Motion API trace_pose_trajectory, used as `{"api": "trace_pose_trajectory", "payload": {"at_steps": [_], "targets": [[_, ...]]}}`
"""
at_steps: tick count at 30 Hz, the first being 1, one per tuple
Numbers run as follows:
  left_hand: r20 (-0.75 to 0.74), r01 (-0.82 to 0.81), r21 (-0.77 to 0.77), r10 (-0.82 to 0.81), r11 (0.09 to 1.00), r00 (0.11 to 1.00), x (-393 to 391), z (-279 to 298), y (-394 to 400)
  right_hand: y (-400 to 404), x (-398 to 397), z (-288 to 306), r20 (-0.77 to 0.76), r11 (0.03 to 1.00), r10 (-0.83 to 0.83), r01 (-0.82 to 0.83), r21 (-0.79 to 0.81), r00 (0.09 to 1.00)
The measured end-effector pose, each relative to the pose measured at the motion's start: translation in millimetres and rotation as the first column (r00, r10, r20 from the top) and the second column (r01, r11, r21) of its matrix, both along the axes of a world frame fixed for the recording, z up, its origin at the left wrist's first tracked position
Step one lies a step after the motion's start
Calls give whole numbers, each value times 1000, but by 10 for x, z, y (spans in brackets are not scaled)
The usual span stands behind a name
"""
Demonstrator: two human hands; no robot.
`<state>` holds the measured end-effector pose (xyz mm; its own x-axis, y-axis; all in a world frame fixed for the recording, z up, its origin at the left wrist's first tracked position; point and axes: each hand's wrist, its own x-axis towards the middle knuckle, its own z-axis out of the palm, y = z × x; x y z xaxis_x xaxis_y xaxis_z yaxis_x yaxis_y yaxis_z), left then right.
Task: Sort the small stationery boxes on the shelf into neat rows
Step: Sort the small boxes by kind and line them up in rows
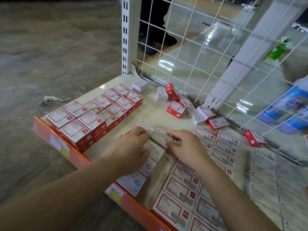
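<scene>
The shelf lay wide before the person, its orange front lip running along the near edge, and most of it was already in order: a tidy block of red-and-white boxes sat at the left, another flat block of red-framed boxes filled the near right, and pale staple boxes lined the far right side. Down the middle ran the row in hand, the white paper-clip boxes, and that was where the work was. The left hand lay over the far end of that row, fingers curled down on a box, while the right hand pinched the neighbouring box at its edge, seemingly squaring it against the others. So the step looked like closing up the paper-clip row. Next up, by my reckoning, was the loose heap tumbled against the wire grid at the back, with one red stray off to the right; each wanted turning upright and matching to its own row.
</scene>
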<state>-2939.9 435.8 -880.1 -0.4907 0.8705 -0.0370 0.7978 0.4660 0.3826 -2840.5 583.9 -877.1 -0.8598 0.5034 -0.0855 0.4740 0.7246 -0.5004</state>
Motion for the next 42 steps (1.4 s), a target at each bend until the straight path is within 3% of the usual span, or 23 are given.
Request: {"api": "trace_pose_trajectory", "payload": {"at_steps": [17, 23, 29, 38, 42], "targets": [[-29, 64, -99, -67, 993, 997, -30, 50, 66, -40, -5, -9, 23, 1000, 10, -10, -10, 1000], [-141, 10, -55, -18, 998, 990, 54, 101, 164, 212, 75, 26, -71, 983, -185, 185, -2, 980], [-88, 28, -36, -31, 999, 996, 159, 113, 389, 572, 120, 34, -93, 929, -337, 347, 131, 937], [-67, 24, -41, -27, 999, 997, 113, 84, 563, 900, -15, -86, -30, 920, -361, 361, 154, 932], [-134, -4, -76, -6, 997, 991, 114, 94, 659, 943, -87, -130, 7, 913, -377, 370, 170, 926]]}}
